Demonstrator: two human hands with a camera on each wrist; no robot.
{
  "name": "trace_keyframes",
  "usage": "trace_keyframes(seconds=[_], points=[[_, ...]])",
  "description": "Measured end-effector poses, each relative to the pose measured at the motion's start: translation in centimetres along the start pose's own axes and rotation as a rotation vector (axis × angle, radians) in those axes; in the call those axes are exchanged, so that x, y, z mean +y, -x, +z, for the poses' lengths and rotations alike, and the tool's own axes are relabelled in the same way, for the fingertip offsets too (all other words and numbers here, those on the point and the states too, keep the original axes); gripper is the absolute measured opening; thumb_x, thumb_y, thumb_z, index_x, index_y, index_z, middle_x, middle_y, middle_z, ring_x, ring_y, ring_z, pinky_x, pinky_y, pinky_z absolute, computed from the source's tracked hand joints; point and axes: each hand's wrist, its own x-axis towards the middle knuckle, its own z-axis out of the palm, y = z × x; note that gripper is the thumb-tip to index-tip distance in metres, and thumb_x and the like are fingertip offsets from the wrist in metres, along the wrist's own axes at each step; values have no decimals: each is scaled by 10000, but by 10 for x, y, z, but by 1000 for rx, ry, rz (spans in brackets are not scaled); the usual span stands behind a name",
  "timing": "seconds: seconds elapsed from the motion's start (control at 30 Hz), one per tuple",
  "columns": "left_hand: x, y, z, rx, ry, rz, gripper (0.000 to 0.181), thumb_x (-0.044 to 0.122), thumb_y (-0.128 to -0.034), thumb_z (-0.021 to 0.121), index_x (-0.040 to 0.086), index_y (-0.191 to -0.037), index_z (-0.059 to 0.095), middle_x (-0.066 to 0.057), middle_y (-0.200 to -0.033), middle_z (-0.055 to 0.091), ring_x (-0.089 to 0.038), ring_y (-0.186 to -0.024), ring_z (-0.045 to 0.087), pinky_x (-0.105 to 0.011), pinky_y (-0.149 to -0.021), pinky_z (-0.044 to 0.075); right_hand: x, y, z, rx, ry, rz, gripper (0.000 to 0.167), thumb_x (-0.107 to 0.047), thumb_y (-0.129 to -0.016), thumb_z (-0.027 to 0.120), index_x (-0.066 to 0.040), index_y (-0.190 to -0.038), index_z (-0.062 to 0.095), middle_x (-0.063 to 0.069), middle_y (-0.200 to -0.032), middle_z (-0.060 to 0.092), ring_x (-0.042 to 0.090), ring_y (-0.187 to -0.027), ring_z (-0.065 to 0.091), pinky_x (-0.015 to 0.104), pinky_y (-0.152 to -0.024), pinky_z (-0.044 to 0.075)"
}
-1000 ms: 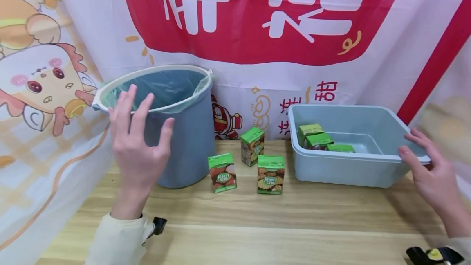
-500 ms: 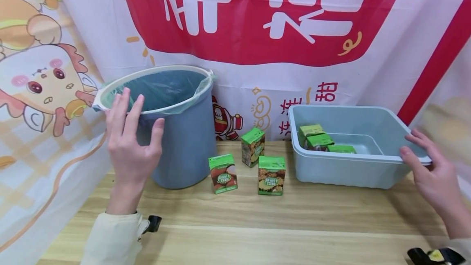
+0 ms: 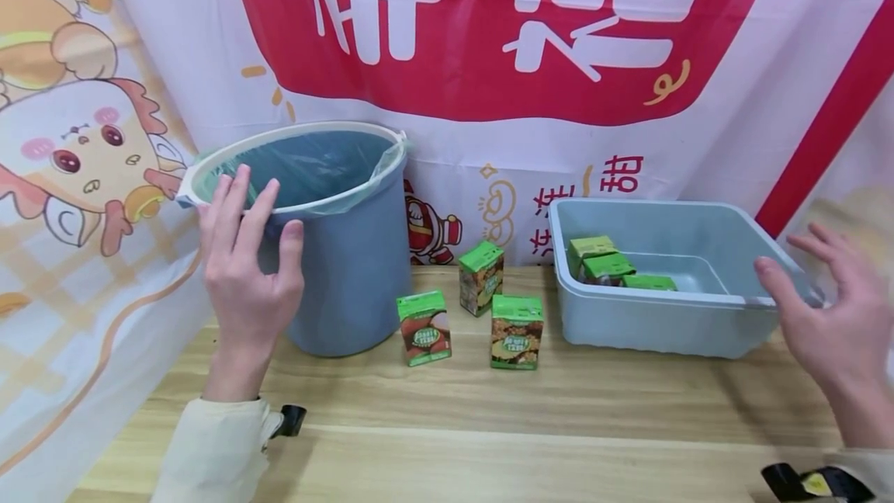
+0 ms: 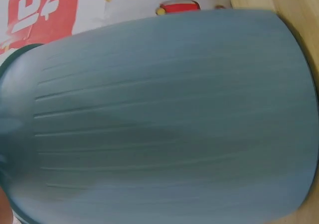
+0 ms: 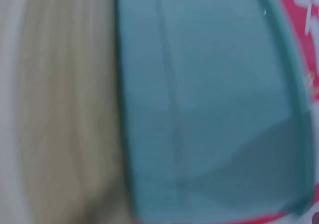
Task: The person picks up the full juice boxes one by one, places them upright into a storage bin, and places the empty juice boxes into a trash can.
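My left hand (image 3: 251, 266), fingers extended and thumb apart, is at the front rim of a blue-grey trash bin (image 3: 342, 286) with a thin liner. Contact with the rim cannot be made out. The bin's ribbed side (image 4: 164, 124) fills the left wrist view. My right hand (image 3: 841, 317) hovers with spread fingers at the right end of a pale blue plastic tub (image 3: 656, 324), holding nothing. That tub's wall (image 5: 214, 84) is blurred in the right wrist view. Inside the tub, several small green-topped cartons (image 3: 609, 265) lie at the left.
Between bin and tub, three more small cartons stand on the wooden table (image 3: 489, 410): a front left one (image 3: 425, 330), a front right one (image 3: 517, 334) and one behind (image 3: 481, 279). A printed cloth (image 3: 475, 154) hangs close behind.
My left hand has shifted slightly left and then stayed by the bin's rim. The right hand's fingers have come up off the tub's rim and spread. The cartons have not moved.
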Motion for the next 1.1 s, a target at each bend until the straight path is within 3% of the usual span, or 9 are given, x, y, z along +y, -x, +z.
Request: trace_keyframes(seconds=[0.13,0.23,0.3,0.57,0.73,0.93,1.1], points=[[1,-2,1,6,4,1,448,323,-985,670,59,-1343,725,-192,-1536,601,-402,-1518,481,-630,-1319,202,-40,11,3,96,-102,-97,548,-234,-962,744,-174,-1493,622,-125,-1665,468,80,-1581,352,373,-1331,214],[0,-2,-1,9,6,1,423,284,-977,681,59,-1332,732,-198,-1531,604,-411,-1514,482,-632,-1318,202,-65,23,9,55,-191,-190,552,-167,-925,798,-233,-1455,660,-134,-1595,552,21,-1502,446,173,-1239,287],[-1,-2,-1,6,4,-2,414,274,-979,682,63,-1331,733,-194,-1533,604,-408,-1516,482,-626,-1321,200,-79,32,14,-3,-250,-243,570,-103,-910,808,-223,-1448,663,-101,-1576,577,18,-1472,479,104,-1190,323],[-1,-2,0,6,7,0,399,270,-978,688,53,-1308,743,-194,-1493,639,-410,-1491,508,-626,-1320,204,-110,63,36,-156,-271,-340,665,-46,-857,865,-257,-1451,653,-112,-1466,642,-84,-1332,530,33,-1102,374],[-3,-3,0,-2,10,-11,405,302,-990,675,66,-1311,745,-169,-1495,645,-385,-1498,508,-599,-1331,197,-119,78,51,-287,-358,-388,648,6,-865,844,-168,-1454,638,-173,-1454,621,-41,-1345,547,72,-1120,405],[-6,-1,-3,10,11,-17,416,350,-1005,654,78,-1304,755,-141,-1481,664,-345,-1493,523,-578,-1333,205,-124,91,65,-488,-401,-415,715,-87,-892,853,-285,-1514,561,-60,-1562,552,-3,-1391,532,105,-1120,432],[-4,-2,0,6,25,-20,407,340,-1000,664,72,-1291,760,-146,-1462,676,-344,-1484,533,-572,-1335,207,-121,97,72,-587,-413,-385,739,-134,-908,843,-322,-1542,514,-50,-1598,524,1,-1428,496,110,-1140,403]])
